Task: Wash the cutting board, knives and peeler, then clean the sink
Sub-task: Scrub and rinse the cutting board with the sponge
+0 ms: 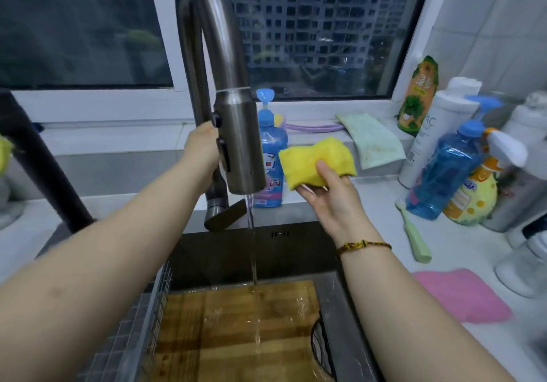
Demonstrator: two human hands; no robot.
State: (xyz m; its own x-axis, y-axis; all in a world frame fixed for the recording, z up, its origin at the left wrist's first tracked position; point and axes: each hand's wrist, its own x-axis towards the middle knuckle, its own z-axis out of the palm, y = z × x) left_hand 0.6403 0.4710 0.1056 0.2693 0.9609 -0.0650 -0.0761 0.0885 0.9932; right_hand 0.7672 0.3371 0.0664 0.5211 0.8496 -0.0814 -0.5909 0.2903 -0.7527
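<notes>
Down at six o'clock, the wooden cutting board point(236, 331) lies flat in the sink point(296, 257), wet, with a thin stream of water point(253, 257) falling on it from the faucet point(239, 144). At the board's twelve o'clock the left hand point(201, 147) reaches behind the faucet's spray head; its fingers are hidden, so I cannot tell whether they grip. Toward one o'clock the right hand point(331, 201) pinches a yellow sponge point(313, 162) between thumb and fingers. A blue soap bottle point(270, 150) stands just behind the faucet. At three o'clock a pink cloth point(464, 295) lies on the counter point(381, 204).
</notes>
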